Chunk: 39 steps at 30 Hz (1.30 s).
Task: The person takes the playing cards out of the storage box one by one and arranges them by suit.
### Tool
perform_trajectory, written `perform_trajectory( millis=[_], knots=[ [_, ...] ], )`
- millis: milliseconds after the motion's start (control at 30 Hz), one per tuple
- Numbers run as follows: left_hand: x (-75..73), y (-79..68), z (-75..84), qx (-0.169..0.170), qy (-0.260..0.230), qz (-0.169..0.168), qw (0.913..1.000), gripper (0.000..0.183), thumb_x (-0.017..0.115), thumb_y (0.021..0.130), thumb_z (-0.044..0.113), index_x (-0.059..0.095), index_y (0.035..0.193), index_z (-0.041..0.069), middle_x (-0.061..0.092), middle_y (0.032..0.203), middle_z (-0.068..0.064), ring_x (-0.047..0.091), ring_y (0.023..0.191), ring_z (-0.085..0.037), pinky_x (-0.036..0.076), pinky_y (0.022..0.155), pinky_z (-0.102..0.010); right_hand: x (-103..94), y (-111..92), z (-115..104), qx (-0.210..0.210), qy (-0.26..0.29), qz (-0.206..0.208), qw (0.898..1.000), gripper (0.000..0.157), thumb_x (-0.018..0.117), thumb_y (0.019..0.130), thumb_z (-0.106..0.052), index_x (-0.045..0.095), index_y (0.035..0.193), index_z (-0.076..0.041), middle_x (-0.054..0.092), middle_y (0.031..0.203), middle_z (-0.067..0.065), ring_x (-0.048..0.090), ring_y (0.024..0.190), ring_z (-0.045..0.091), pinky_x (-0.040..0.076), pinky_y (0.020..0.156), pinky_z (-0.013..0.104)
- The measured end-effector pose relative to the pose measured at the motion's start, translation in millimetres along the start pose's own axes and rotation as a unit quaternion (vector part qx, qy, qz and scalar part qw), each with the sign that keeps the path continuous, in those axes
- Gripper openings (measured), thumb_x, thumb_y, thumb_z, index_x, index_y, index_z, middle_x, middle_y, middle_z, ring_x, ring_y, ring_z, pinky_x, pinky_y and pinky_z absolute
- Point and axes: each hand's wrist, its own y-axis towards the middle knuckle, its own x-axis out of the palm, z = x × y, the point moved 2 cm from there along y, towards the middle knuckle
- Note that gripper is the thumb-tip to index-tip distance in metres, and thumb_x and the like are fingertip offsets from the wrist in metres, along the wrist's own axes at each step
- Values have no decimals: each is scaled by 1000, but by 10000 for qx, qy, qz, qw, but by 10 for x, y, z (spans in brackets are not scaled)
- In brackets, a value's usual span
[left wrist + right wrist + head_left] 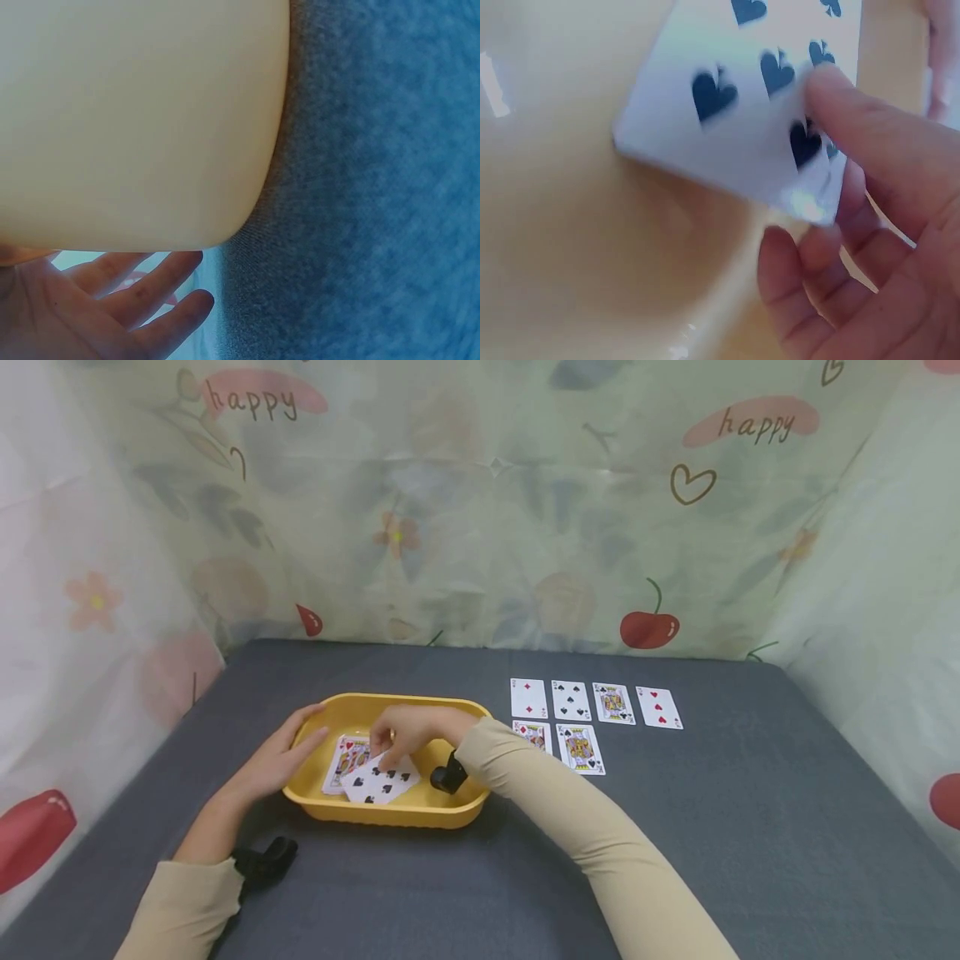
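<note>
Spade card in your right hand, over a yellow tray

Item: one spade card, face up, tilted, inside the tray and left of centre in the head frame; whether others lie directly behind it you cannot tell.

Right hand: yours, reaching in from the lower right of the head frame. Grip clamped on the spade card; the right wrist view shows your thumb on the printed face and fingers at the back and lower edge.

Left hand: yours, at the tray's left end, touching the rim. Grip apart, fingers extended; the left wrist view sets them at lower left, beside the outer wall.

Container: yellow tray, rounded corners, left of centre. Within, a face card, partly covered by the spade card.

Laid cards, right of centre, face up, two rows. Upper row, left to right: two of diamonds, five of spades, black-suited court card, three of hearts. Lower row: red-suited court card, partly behind your right sleeve, then a spade court card.

Support: dark grey cloth-covered desk.

Background: printed curtain across the upper frame.
</note>
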Motion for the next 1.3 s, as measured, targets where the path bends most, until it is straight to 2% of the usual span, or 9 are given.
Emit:
perform_trajectory(
  millis=[133,233,467,633,900,1133,1300],
  knots=[
    [-2,-6,5,-39,33,-9,10000,61,39,100,38,20,146,2,20,151,-27,21,138,-44,19,109,-61,-75,-80,5,-179,259,-9,9995,10,63,89,-15,64,94,-6,52,78,-5,46,71,5,39,62,14],
    [-4,-6,11,-71,62,-24,10000,62,38,99,39,20,146,3,20,151,-27,21,138,-44,18,109,-61,-141,-161,-13,-151,437,64,9989,11,61,90,-16,63,97,-8,56,84,-3,49,74,6,43,64,16],
    [-2,-3,4,-77,42,-60,9999,64,37,99,43,19,147,4,19,151,-27,21,137,-45,19,108,-62,-294,-372,-18,-188,533,628,9964,12,59,92,-17,62,100,-10,63,94,3,55,83,9,46,69,17],
    [-1,-2,1,-61,43,-28,10000,63,37,99,41,19,147,3,19,151,-28,23,136,-44,20,108,-61,-377,-531,19,-175,710,1047,9918,12,59,91,-18,62,100,-11,64,93,2,56,81,9,46,70,18],
    [-3,-1,5,-182,85,-74,9998,64,37,99,42,18,147,5,20,150,-27,29,132,-41,25,105,-58,-436,-819,119,-76,1359,1532,9788,11,62,89,-16,62,98,-8,64,89,3,58,80,11,49,76,20],
    [-6,3,-1,-127,-8,-98,9999,64,37,99,42,18,147,5,19,151,-26,26,134,-41,25,106,-59,-390,-1067,280,128,2032,1899,9605,13,60,89,-13,60,100,-6,65,92,6,62,84,13,50,80,25],
    [-8,2,-3,-92,-35,-92,9999,63,38,99,41,18,147,5,19,151,-26,26,135,-42,25,106,-59,-358,-1271,367,272,2037,2201,9536,16,59,89,-14,59,104,-6,65,93,7,62,83,15,51,77,32]
  ],
)
